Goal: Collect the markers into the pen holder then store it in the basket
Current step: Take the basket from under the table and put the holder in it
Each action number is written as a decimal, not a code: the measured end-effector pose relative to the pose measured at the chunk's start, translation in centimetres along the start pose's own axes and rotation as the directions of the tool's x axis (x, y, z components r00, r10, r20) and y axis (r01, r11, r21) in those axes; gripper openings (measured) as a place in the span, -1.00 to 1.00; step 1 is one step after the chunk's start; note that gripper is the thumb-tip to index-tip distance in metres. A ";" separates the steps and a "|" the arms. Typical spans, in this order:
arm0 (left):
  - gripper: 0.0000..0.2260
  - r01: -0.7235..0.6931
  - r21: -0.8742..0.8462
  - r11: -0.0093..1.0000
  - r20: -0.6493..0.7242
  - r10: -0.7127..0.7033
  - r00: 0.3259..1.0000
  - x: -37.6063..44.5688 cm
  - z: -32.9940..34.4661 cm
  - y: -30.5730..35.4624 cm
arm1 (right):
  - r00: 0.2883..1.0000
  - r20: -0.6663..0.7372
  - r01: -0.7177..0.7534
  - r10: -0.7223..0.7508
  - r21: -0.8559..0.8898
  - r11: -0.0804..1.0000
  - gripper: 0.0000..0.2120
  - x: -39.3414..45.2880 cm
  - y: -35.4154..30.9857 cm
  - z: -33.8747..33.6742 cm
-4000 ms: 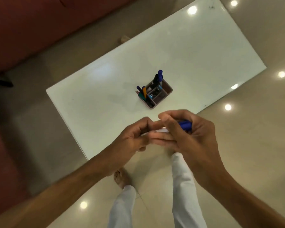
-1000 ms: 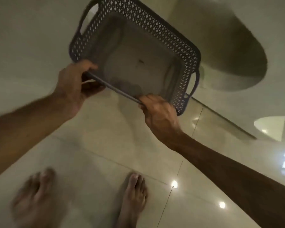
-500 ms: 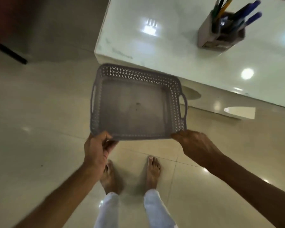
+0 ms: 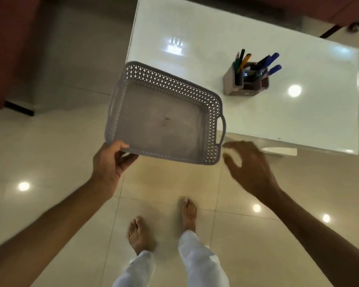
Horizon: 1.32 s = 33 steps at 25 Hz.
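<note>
Your left hand (image 4: 110, 162) sits left of centre in the frame and grips the near left corner of the grey lattice basket (image 4: 164, 121), thumb over the rim and fingers curled beneath the base. It alone carries the basket.

Your right hand (image 4: 251, 166) sits right of centre, just beside the basket's near right corner and apart from it. Its fingers are spread and loosely bent, and it holds nothing. It is blurred, so finer finger detail cannot be read.

The basket hangs in the air at mid-frame, tilted, with its open side facing you. Its long axis runs from the frame's centre left toward the centre right. The far edge overlaps the near left corner of the white table (image 4: 247, 121). The basket holds nothing.

Farther on, in the upper right of the frame, the pen holder (image 4: 246, 83) stands upright on the table with the markers (image 4: 269, 63) already in it. The markers' long axes lean up and to the right, caps uppermost.

The governing relation: the pen holder lies beyond and to the right of both hands, well apart from the basket. Your right hand is the nearer and is free. Judged from this layout, that hand is the one to fetch the holder while the left steadies the basket.
</note>
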<state>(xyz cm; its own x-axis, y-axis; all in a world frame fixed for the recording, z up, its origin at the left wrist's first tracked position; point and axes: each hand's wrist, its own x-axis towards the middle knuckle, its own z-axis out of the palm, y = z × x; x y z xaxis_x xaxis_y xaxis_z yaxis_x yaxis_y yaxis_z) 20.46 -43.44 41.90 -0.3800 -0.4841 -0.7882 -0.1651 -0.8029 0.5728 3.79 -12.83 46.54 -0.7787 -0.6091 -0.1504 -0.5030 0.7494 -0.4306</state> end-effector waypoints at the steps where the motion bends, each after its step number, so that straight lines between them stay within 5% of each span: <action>1: -0.62 -0.008 0.008 1.000 -0.002 0.008 1.000 1.1 1.0 1.0 | 0.987 -0.067 -0.137 0.144 0.097 0.986 -0.77 2.0 1.1 -0.8; 2: -0.65 -0.001 0.007 1.000 -0.008 0.001 1.000 2.1 2.0 1.8 | 0.937 -0.078 -0.311 0.340 0.258 0.915 -0.75 3.9 2.5 -1.4; 4: -0.72 0.045 -0.009 0.999 -0.032 -0.045 0.998 4.9 3.8 3.3 | 0.722 0.178 -0.602 0.668 0.638 0.480 -0.62 8.6 5.3 -2.1; 6: -0.75 0.083 -0.034 0.996 -0.054 -0.084 0.995 7.6 5.7 4.5 | 0.581 0.431 -0.657 0.691 0.749 0.084 -0.64 12.9 8.3 -1.9; 9: -0.86 0.083 0.033 0.996 -0.125 -0.078 0.989 11.8 9.2 5.0 | 0.539 0.545 -0.661 0.642 0.747 -0.080 -0.73 19.9 11.9 -0.9; 13: -0.79 -0.009 0.477 0.879 -0.192 0.114 0.975 15.5 13.0 4.0 | 0.483 0.651 -0.713 0.586 0.681 -0.168 -0.62 26.3 14.8 -0.6; 17: -0.76 -0.024 0.694 0.720 -0.159 0.185 0.970 17.7 16.3 5.0 | 0.396 0.549 -0.654 0.736 0.731 -0.193 -0.65 29.7 17.6 -0.9; 20: -0.79 -0.050 0.791 0.610 -0.095 0.202 0.975 18.7 17.5 6.6 | 0.340 0.413 -0.638 0.845 0.762 -0.115 -0.66 30.7 18.5 -2.0; 27: -0.63 -0.227 0.800 0.556 0.102 0.246 0.964 18.9 18.1 7.9 | 0.547 0.158 -0.664 0.822 0.680 0.311 -0.58 30.8 14.7 -9.8; 33: -0.60 -0.232 0.778 0.583 0.186 0.139 0.973 19.5 18.8 8.8 | 0.711 0.164 -0.644 0.684 0.541 0.541 -0.66 32.8 8.1 -6.8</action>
<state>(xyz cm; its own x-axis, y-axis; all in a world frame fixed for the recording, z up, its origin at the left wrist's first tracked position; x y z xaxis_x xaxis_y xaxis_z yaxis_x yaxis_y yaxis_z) -5.56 -53.42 35.82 -0.5619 -0.5178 -0.6451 -0.7165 -0.0852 0.6924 -28.42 -24.99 44.11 -0.8363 0.0365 -0.5471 0.4326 0.6571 -0.6174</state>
